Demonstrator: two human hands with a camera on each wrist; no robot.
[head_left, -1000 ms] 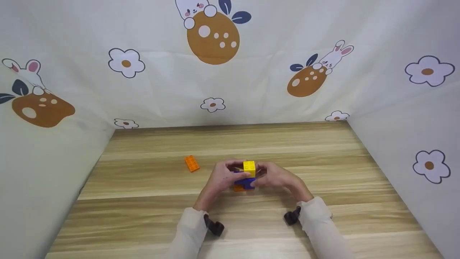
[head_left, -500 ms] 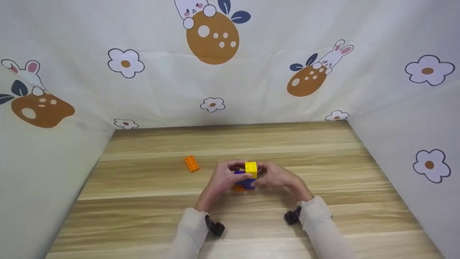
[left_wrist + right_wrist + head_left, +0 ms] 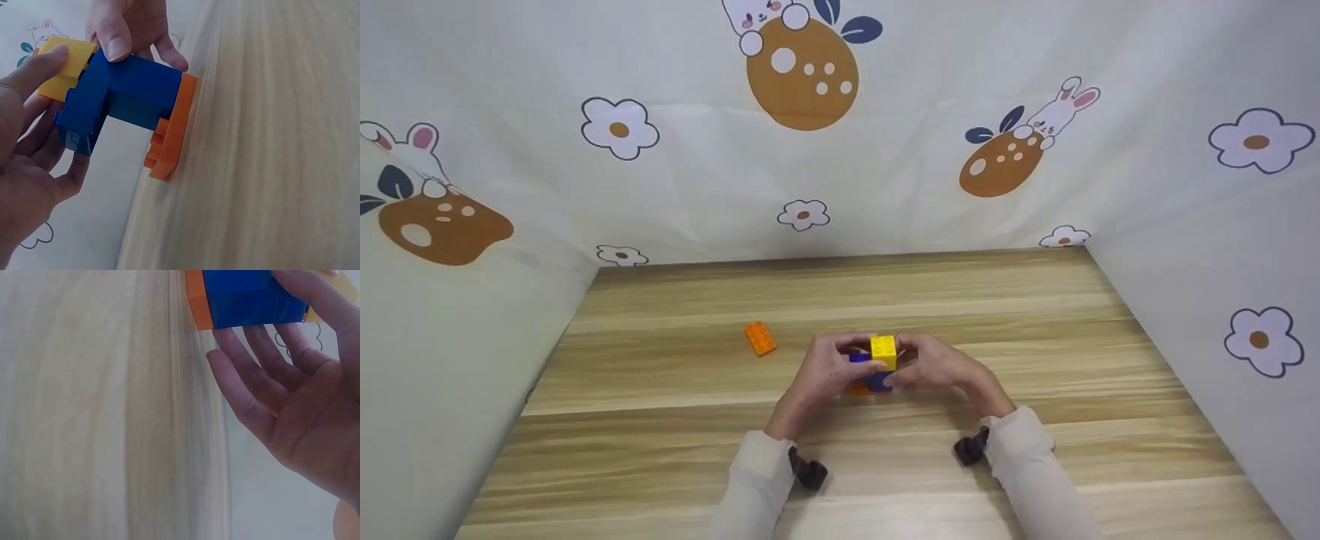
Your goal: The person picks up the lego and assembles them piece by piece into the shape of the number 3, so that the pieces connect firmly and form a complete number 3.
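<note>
A small stack of toy building bricks stands between my hands in the head view. Its base is a flat orange brick (image 3: 177,126). On that sits a blue brick (image 3: 145,93), then another blue brick (image 3: 84,109) jutting out to the left, with a yellow brick (image 3: 883,352) on top. My left hand (image 3: 829,367) pinches the yellow brick, thumb on its near face, while its lower fingers reach under the jutting blue brick. My right hand (image 3: 941,365) holds the blue bricks, thumb (image 3: 117,48) on the near side and fingers behind. The far finger contacts are partly hidden.
A loose flat orange brick (image 3: 760,339) lies on the wooden table (image 3: 675,450), left of and beyond the stack. Printed cloth walls (image 3: 697,172) rise at the back and both sides. A black camera mount (image 3: 810,475) hangs from the left wrist.
The yellow brick has shifted very slightly to the right. Both hands keep nearly the same grip and place on the stack; the head view has tilted a little.
</note>
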